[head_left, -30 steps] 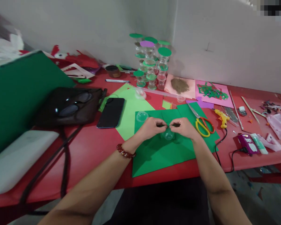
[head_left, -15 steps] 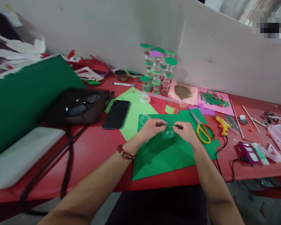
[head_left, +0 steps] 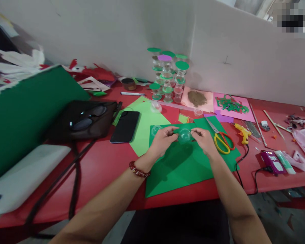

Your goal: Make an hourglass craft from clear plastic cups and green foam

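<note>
Between my two hands is a small clear plastic cup [head_left: 184, 136], above a green sheet [head_left: 178, 173]. My left hand [head_left: 165, 139] pinches the cup's left side, and a bracelet circles that wrist. The fingers of my right hand [head_left: 202, 138] are closed on its right edge. Another clear plastic piece [head_left: 156, 130] rests on the green sheet just left of my left hand. Scissors with red and yellow handles [head_left: 222, 140] lie right of my right hand.
Stacked clear cups with coloured discs [head_left: 167, 78] stand by the wall. A black phone [head_left: 125, 126] and a dark bag [head_left: 83, 118] lie left. At the right are a yellow glue gun [head_left: 243, 133], its cord, and a purple device [head_left: 272, 162].
The cup has been raised and tilted, so its round face now shows more toward the camera. Both hands still hold it. The camera view has shifted slightly.
</note>
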`<control>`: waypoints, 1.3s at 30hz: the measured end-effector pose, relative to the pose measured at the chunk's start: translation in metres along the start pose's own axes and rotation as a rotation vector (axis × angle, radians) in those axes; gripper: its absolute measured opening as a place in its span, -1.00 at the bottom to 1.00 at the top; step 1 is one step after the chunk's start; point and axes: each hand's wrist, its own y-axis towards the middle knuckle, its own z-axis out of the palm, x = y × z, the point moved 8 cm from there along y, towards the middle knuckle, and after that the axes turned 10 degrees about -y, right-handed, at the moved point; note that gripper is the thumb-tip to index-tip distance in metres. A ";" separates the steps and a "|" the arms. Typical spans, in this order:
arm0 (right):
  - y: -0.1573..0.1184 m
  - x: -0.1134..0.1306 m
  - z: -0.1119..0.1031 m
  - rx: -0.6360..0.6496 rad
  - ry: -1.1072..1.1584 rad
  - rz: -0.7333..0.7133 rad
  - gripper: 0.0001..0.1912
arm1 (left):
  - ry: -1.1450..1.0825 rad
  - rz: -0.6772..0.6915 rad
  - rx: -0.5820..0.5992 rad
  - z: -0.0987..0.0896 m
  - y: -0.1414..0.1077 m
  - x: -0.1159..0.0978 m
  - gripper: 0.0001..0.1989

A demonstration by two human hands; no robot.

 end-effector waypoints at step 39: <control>-0.005 -0.030 0.033 -0.034 0.294 0.154 -0.64 | -0.229 0.001 -0.135 -0.006 0.002 0.027 -0.51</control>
